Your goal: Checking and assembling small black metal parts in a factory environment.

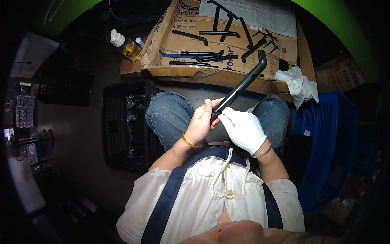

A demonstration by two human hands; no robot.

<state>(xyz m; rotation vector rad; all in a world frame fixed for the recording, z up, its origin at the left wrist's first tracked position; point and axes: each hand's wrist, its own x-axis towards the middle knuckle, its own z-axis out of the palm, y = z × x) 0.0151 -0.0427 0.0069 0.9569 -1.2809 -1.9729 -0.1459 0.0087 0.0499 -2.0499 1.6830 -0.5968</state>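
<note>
My left hand (200,122), bare with a gold bangle at the wrist, is closed round the lower end of a long black plastic bar (243,84). The bar slants up and away to the right, ending in a bent tip with a hole. My right hand (247,131) wears a white glove, its thumb and fingers pinched together against the bar's near end. Something thin and dark shows at those fingertips, too small to name. Beyond lie several similar black plastic bars (190,37) on a cardboard-covered surface (178,44), some joined into frame-like shapes.
A clear bottle of yellow liquid with a white top (132,51) stands at the far left. A crumpled white cloth (298,84) hangs at the cardboard's right edge. Black crates (115,122) sit to my left, a blue crate (325,146) to my right.
</note>
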